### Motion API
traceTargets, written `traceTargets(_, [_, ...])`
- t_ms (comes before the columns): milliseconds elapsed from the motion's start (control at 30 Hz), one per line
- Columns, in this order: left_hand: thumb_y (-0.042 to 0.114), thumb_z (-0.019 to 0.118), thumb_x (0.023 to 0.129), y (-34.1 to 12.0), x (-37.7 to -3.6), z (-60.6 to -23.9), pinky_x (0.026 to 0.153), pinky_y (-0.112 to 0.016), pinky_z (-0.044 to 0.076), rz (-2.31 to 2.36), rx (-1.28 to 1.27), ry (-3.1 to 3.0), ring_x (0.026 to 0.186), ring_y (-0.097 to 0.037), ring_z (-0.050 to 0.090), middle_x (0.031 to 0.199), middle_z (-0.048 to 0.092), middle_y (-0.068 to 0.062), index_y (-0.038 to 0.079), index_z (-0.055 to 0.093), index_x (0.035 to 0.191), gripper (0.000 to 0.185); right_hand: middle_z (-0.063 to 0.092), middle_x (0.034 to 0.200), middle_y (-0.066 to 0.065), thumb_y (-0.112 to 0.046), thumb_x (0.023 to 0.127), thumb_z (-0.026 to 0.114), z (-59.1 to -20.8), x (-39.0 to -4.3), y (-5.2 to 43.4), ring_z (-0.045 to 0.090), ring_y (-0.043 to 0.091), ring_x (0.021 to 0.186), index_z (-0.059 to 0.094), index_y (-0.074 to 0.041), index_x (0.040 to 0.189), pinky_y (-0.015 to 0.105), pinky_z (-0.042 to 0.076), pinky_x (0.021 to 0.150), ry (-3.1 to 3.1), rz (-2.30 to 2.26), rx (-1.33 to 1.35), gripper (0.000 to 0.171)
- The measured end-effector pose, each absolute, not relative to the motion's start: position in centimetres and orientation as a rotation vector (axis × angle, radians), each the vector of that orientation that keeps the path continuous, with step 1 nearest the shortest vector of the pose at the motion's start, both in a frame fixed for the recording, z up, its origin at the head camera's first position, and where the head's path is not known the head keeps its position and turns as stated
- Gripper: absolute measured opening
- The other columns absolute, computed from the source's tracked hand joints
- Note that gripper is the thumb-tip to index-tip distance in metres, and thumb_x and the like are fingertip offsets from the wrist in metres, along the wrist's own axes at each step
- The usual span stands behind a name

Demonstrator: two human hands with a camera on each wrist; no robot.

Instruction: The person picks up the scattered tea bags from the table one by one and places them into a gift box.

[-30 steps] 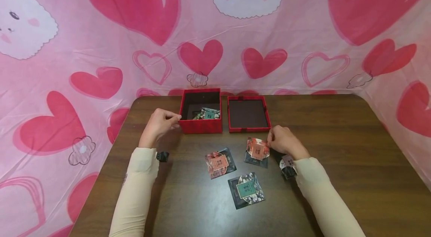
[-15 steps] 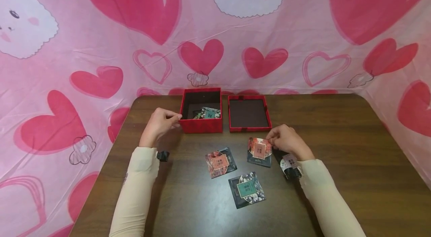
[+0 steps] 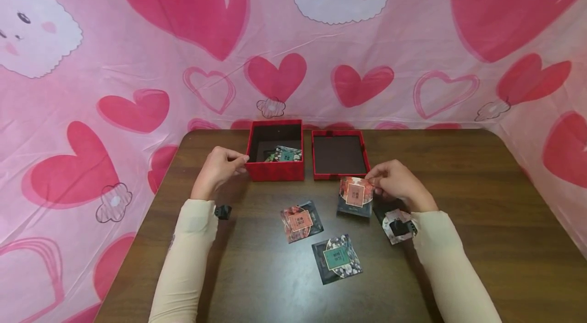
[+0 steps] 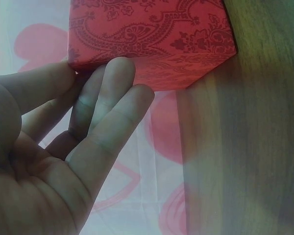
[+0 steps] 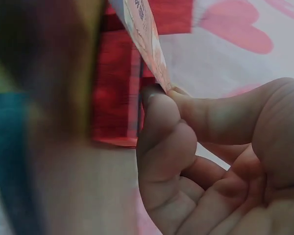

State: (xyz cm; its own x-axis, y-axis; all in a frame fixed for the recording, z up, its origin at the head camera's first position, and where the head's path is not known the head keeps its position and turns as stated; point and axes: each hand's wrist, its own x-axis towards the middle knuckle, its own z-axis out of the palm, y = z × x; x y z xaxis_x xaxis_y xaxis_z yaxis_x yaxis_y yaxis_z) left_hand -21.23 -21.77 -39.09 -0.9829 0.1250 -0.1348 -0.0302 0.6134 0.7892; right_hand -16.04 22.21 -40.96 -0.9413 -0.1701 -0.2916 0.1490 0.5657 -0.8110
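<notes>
1. Two packets lie flat on the tabletop; a third, the salmon-labelled packet, is lifted off it, pinched at its right edge by the right hand, thumb and forefinger closed on the edge in the right wrist view.
2. The open red box stands up-left of that packet, beyond the shallow red lid.
3. The left hand rests its nearly straight fingers against the box's left wall.
</notes>
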Motion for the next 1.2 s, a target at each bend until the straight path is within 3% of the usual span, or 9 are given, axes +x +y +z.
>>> traceTargets(400, [0.019, 0.067, 0.099, -21.7, -21.2, -39.2, 0.079, -0.042, 0.059, 1.3, 0.101, 2.671, 0.088, -0.037, 0.073, 0.105, 0.073, -0.019, -0.003, 0.075, 0.113, 0.027, 0.068, 0.083, 0.015, 0.0, 0.096, 0.06, -35.6, -18.6, 22.4, 0.06, 0.023, 0.067, 0.069, 0.008, 0.114, 0.03, 0.053, 0.057, 2.491, -1.454, -0.058, 0.021])
traceTargets(1200, [0.022, 0.067, 0.099, -21.7, -21.1, -39.0, 0.08, -0.042, 0.058, 1.307, 0.074, 2.661, 0.089, -0.037, 0.073, 0.1, 0.074, -0.017, -0.003, 0.075, 0.114, 0.03, 0.068, 0.081, 0.009, -0.008, 0.096, 0.065, -35.4, -23.6, 15.0, 0.063, 0.022, 0.068, 0.072, 0.005, 0.113, 0.028, 0.054, 0.059, 2.404, -1.635, 0.033, 0.023])
